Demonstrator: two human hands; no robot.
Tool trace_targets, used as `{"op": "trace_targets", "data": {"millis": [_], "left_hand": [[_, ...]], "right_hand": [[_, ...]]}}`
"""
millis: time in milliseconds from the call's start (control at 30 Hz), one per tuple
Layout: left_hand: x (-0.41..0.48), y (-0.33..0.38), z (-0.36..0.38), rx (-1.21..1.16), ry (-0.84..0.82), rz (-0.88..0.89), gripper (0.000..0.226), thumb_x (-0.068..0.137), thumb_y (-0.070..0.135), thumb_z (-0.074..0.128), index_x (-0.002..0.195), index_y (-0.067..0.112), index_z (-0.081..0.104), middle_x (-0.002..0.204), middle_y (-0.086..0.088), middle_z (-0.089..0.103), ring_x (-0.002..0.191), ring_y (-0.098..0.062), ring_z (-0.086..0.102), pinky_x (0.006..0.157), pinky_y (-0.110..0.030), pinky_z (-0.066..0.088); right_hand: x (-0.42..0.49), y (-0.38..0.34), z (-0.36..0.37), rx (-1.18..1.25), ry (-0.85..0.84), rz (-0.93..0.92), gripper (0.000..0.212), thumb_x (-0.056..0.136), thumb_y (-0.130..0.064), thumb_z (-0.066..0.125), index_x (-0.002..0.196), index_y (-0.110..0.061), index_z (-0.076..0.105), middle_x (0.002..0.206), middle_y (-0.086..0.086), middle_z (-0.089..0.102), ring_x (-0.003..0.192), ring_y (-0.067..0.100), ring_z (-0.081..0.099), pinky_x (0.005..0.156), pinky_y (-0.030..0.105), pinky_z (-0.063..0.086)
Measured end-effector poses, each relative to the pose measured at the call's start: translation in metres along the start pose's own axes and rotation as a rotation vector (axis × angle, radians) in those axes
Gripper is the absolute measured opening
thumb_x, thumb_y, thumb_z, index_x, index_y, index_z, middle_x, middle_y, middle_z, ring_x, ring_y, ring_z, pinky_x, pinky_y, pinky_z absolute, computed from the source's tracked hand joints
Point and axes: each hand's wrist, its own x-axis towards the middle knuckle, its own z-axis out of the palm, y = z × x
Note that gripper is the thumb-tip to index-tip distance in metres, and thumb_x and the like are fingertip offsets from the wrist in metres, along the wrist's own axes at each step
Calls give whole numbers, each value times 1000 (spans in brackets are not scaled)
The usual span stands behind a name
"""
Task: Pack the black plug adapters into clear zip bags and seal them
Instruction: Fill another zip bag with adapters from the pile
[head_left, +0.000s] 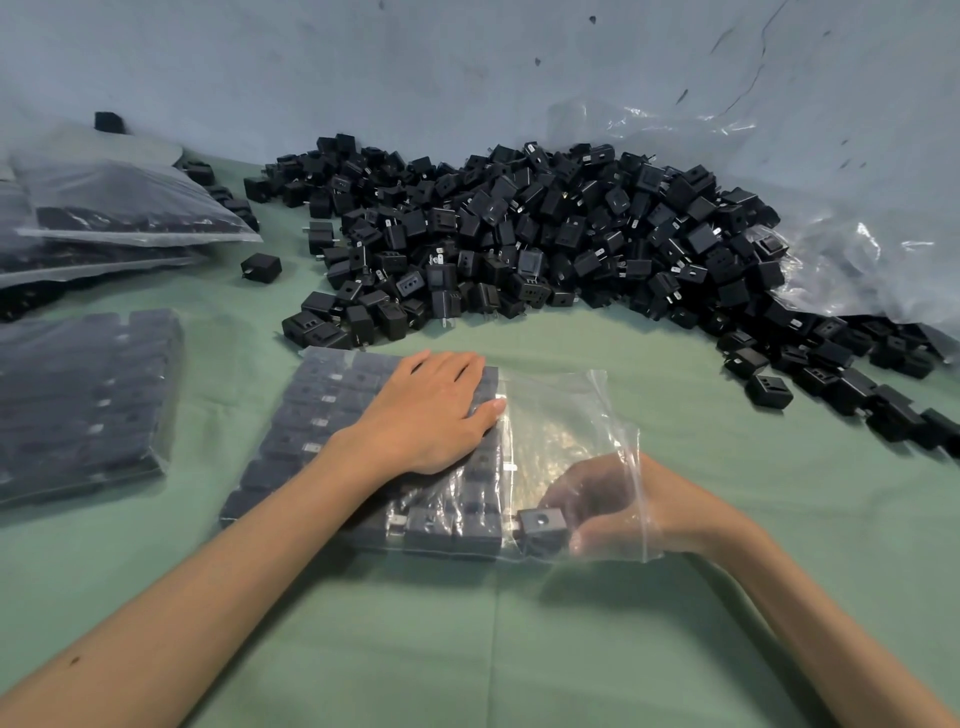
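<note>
We see the left fingers (464, 375) lying straight and close together, pressed flat on top of the bag (563, 415), with the thumb stretched along the edge of the last packed row. The left hand (431, 410) is palm down, its wrist and forearm running back toward the lower left corner, low over the desk (467, 649). The right fingers (563, 500) are curled inside the bag's open mouth, blurred by the clear plastic, and together with the thumb they pinch one adapter (543, 525) at the near end of the rows, its holed face turned up. The right hand (613, 512) sits partly inside the bag, the forearm coming in from the lower right. The bag lies flat on the desk between both arms; its left part is filled with tight rows (332, 415) of black adapters and its right part is loose, crumpled film. Beyond the hands we see a big pile (519, 234) of loose adapters against the grey wall (467, 67), trailing off to the right. A filled bag (83, 400) lies to the left, and further filled bags (130, 202) are stacked at the far left. Crinkled plastic sheet (841, 260) lies by the pile's right end.
</note>
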Motion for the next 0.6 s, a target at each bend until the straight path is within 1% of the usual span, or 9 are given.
{"op": "trace_targets", "data": {"millis": [67,133,200,300,400,433,467,533,600], "left_hand": [[0,0,0,3,0,0,69,97,56,15,152,14,14,159,-1,18,145,-15,14,117,-33,2],[0,0,0,4,0,0,69,97,56,15,152,14,14,159,-1,19,144,-15,14,117,-33,2],[0,0,1,4,1,1,69,97,56,15,152,14,15,158,-1,19,144,-15,15,117,-33,2],[0,0,1,3,-1,-1,69,97,55,16,152,14,15,159,-1,19,144,-15,14,117,-33,2],[1,0,1,8,-2,-1,69,97,55,15,152,14,15,158,-1,19,144,-15,14,117,-34,3],[1,0,1,9,-2,0,68,97,55,16,152,14,15,158,-1,19,144,-15,14,117,-34,3],[1,0,0,10,-1,1,68,97,55,16,152,14,15,158,-1,19,144,-15,15,117,-34,3],[1,0,0,12,0,2,68,97,55,16,152,14,16,158,-1,20,144,-15,15,117,-33,4],[1,0,0,12,0,4,68,97,55,15,151,13,16,158,-1,21,144,-15,16,116,-33,4]], "right_hand": [[0,1,0,-26,7,-10,27,74,-23,75,99,-13,75,79,-6,71,70,4,63,60,14,46],[0,2,0,-36,22,-13,25,78,-18,75,101,-9,76,87,-4,74,78,8,67,67,15,47],[0,2,1,-42,27,-8,22,79,-14,75,101,-10,76,92,0,75,83,13,70,72,18,49],[0,1,1,-32,30,-12,20,79,-10,76,95,-23,78,90,-2,76,80,10,69,72,17,50],[-1,-5,3,-33,15,-20,34,81,-7,74,88,-40,77,88,-9,75,80,3,69,71,13,49],[-2,-6,3,-37,9,-22,37,82,-8,74,85,-44,75,87,-13,75,79,0,68,70,11,48],[-2,-7,4,-40,8,-16,35,83,-12,73,85,-46,75,88,-13,75,80,0,68,69,10,48],[-1,-7,5,-37,14,4,22,81,-23,74,90,-44,75,95,-9,75,86,6,70,72,14,50],[0,-4,4,-23,21,26,18,76,-34,74,92,-42,76,95,-8,75,86,6,70,72,16,50]]}}
